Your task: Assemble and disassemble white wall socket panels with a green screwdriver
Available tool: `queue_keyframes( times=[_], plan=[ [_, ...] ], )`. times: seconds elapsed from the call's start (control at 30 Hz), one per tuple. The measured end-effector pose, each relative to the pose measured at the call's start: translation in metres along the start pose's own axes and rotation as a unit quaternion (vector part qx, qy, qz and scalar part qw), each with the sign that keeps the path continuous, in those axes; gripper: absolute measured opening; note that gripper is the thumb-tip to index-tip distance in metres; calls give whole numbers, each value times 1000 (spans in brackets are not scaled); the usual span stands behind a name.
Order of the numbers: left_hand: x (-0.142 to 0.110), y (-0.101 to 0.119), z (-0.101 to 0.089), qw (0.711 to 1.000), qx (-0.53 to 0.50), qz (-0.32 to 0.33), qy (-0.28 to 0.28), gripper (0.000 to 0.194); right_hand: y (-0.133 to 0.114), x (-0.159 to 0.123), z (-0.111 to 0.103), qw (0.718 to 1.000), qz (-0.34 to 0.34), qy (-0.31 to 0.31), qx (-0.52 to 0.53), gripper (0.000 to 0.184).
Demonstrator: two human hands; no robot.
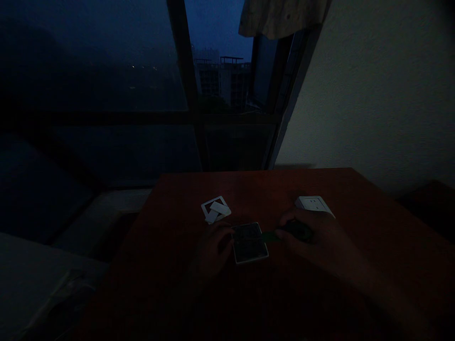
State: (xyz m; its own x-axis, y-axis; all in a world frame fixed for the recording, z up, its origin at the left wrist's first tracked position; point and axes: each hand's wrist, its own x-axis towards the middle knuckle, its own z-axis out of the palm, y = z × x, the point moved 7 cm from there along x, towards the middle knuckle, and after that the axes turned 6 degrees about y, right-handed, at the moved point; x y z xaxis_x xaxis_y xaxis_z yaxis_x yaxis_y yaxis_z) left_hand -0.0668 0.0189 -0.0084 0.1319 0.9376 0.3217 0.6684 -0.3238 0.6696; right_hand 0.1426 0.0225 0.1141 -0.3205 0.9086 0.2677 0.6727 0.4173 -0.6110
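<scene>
A square dark plate with a thin white rim, like the inner part of a wall switch (250, 242), lies on the table. At its left edge my left hand (213, 248) grips it with thumb and fingers. My right hand (316, 237) is closed around a green tool (270, 236), which looks like a screwdriver. The tool's tip reaches the plate's right edge; dimness hides its exact shape and contact. Beyond my left hand lies a white square frame (204, 207) with two white strips (220, 208) across it. A white wall socket (314, 204) sits just behind my right hand.
The reddish-brown table (256, 187) stands against a dark window (92, 61) and a pale wall (373, 94). A cloth (280, 16) hangs at the top of the window. The light is very low.
</scene>
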Motion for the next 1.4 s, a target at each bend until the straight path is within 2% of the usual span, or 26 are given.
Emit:
queue_keyframes(
  times=[0.3,0.47,0.67,0.8,0.97,1.07,1.27,1.4],
  plan=[
    [-1,2,-1,1000,2,2,-3,21,-3,-1,3,1000,1,-20,-1,10],
    [0,5,-2,1000,-4,11,9,22,-17,10,4,998,-26,-43,-24,9],
    [-2,6,1,998,-33,43,-13,27,-53,37,13,986,-108,-92,-85,12],
    [-4,1,3,998,-36,56,-6,34,-76,51,20,972,-180,-107,-105,18],
    [-5,1,3,998,-21,58,-16,40,-92,61,31,943,-255,-183,-111,16],
    [-3,4,1,998,-24,56,-19,36,-91,71,34,945,-246,-176,-123,18],
    [-2,10,-2,996,-59,59,-25,32,-73,88,32,969,-140,-84,-186,23],
    [-1,11,-1,996,-68,48,-3,22,-70,87,30,970,-119,-49,-206,25]
  ],
)
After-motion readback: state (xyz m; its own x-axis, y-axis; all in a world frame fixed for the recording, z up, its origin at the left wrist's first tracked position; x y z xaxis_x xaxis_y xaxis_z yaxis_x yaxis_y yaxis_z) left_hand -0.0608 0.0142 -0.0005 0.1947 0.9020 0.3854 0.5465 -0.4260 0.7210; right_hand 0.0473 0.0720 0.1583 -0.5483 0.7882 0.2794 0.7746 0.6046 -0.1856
